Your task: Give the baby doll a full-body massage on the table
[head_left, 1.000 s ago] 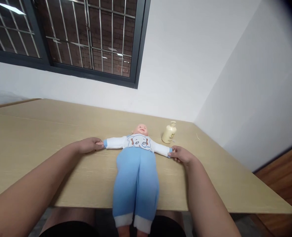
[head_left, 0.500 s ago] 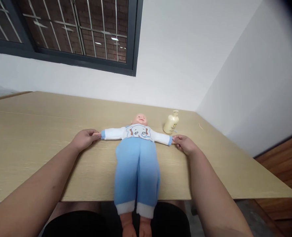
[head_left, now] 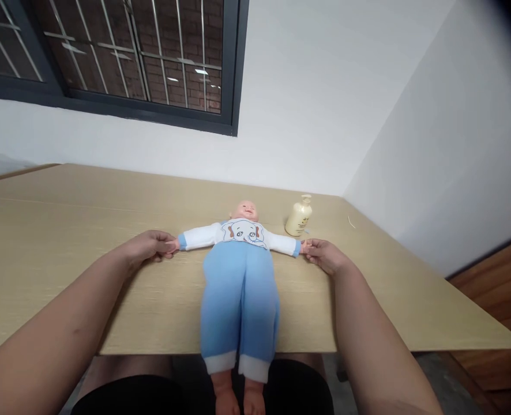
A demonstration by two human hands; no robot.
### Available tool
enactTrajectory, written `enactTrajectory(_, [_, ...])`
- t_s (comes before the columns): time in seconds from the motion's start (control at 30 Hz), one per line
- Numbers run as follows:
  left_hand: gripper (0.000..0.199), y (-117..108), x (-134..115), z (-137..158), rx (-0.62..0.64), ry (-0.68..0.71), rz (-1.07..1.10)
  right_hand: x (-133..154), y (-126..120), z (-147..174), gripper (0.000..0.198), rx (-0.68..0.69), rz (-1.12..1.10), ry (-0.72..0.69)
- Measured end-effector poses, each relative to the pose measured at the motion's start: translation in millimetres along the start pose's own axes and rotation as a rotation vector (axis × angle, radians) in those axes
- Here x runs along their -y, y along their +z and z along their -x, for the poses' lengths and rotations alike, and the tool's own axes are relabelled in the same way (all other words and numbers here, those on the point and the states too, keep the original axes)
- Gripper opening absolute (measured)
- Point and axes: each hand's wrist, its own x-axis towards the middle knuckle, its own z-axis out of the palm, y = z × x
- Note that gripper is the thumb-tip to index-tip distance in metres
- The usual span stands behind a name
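Observation:
A baby doll [head_left: 242, 271] lies on its back on the wooden table, its head away from me and its feet hanging past the near edge. It wears light blue trousers and a white top with blue cuffs and an elephant print. Both its arms are stretched out sideways. My left hand [head_left: 151, 246] is closed round the doll's hand at the left. At the right, my right hand [head_left: 323, 253] pinches the doll's other hand between thumb and fingers. Just beyond that arm stands a cream pump bottle [head_left: 299, 218].
The table [head_left: 86, 219] runs back to a white wall [head_left: 307, 115] with a barred window [head_left: 143, 52]. A thin pale strip [head_left: 351, 222] lies right of the bottle. Brown wood panelling [head_left: 502, 288] stands at the lower right. My legs are under the near edge.
My left hand has shifted slightly, and the doll's left-side arm now slopes a little lower with more of its hand showing. The right hand keeps its hold. The view has tilted slightly.

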Motion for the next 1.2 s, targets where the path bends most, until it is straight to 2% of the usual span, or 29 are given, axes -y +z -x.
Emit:
enactTrajectory(0.17, [0.039,-4.8,-18.3,-7.6,0.147,-0.122,-0.006,-2.0,0.7,-8.3,0.037,-0.027,0.075,0.020])
enactTrajectory(0.3, [0.038,-0.3,-18.7,-15.1,0.099,-0.159,0.011,-2.2,4.5,-12.2,0.038,-0.032,-0.049,0.056])
enactTrajectory(0.6, [0.029,-5.4,-7.7,-2.0,0.106,-0.086,0.283,-7.2,-4.9,-17.8,0.014,-0.036,-0.146,0.056])
enactTrajectory(0.73, [0.031,-6.6,-4.5,-5.3,0.086,-0.122,0.298,-7.6,-11.4,-15.7,0.021,0.040,-0.179,0.069])
enactTrajectory(0.87, [0.038,-5.9,2.5,-14.3,0.023,-0.167,0.288,-5.9,-10.2,-14.0,0.028,0.090,-0.109,0.046])
enactTrajectory(1.07, [0.042,-2.3,9.8,-22.1,0.048,-0.117,0.287,-5.8,1.2,-17.1,0.037,0.023,-0.021,0.035])
enactTrajectory(1.2, [0.036,-0.6,8.1,-16.0,0.057,-0.075,0.294,-7.3,1.2,-21.5,0.040,-0.017,0.004,0.035])
